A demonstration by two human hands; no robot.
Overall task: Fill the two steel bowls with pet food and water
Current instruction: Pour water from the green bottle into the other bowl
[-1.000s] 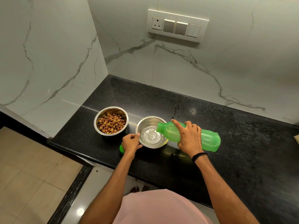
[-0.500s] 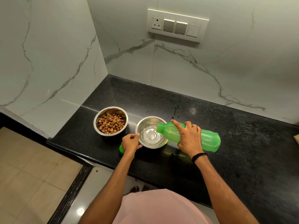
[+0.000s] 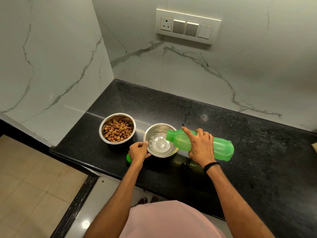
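Two steel bowls stand side by side on the black counter (image 3: 257, 152). The left bowl (image 3: 117, 128) holds brown pet food kibble. The right bowl (image 3: 155, 130) holds clear water with ripples in it. My right hand (image 3: 199, 145) grips a green plastic bottle (image 3: 221, 148), tipped nearly flat with its open mouth over the right bowl and water running out. My left hand (image 3: 138, 151) rests at the right bowl's left rim, thumb touching it. A green cap (image 3: 128, 158) shows under that hand; I cannot tell whether the hand holds it.
Marble walls close the counter's back and left side, with a switch panel (image 3: 187, 25) on the back wall. The counter's front edge (image 3: 85, 162) drops to a tiled floor at the left. Bare counter stretches to the right of the bottle.
Almost nothing moved. The water in the right bowl keeps rippling under the bottle's mouth, and both hands stay where they were.
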